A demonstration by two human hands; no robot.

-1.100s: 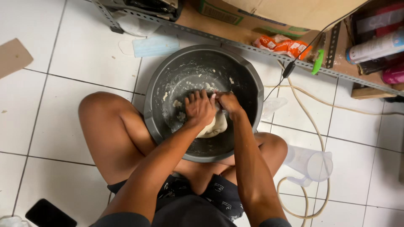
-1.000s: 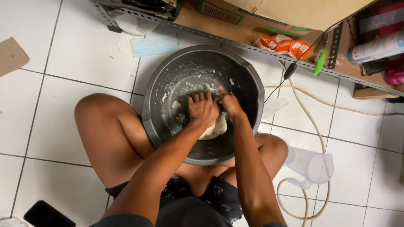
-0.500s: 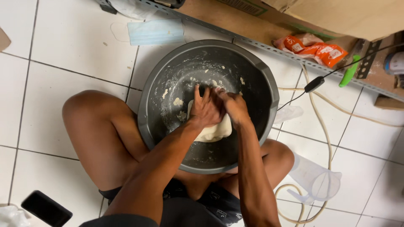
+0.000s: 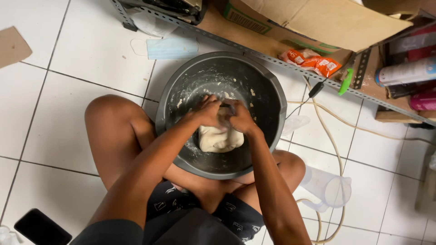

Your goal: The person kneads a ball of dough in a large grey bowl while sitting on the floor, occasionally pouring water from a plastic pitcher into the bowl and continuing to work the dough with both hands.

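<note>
Kneading in a dark round bowl (image 4: pixel 268 97) set on the white tiled floor (image 4: pixel 81 59) between bent knees. Left hand (image 4: pixel 208 111) and right hand (image 4: pixel 240 119) side by side, both clenched on the top of a pale lump of dough (image 4: pixel 219 139) lying at the bottom of the bowl, toward the near side. Scraps of dough stuck to the inner wall.

To do this well, probably: press down and forward with the heels of the hands, fold the lump back over itself, turn it a little each time. Gather the scraps off the wall into the lump. Keep the bowl steady between the legs so it does not slide on the tiles.

Hard to make out: the fingertips, buried in the dough or curled under; the upper part of the lump, covered by both hands; how sticky it is. Cut off at the edges: a dark phone (image 4: pixel 42 228) bottom left, a clear plastic jug (image 4: pixel 328 189) beside a pale hose (image 4: pixel 334 149), and bottles on a metal shelf (image 4: pixel 318 72) at the right. A blue face mask (image 4: pixel 171 47) lies near the shelf, well apart from the bowl.
</note>
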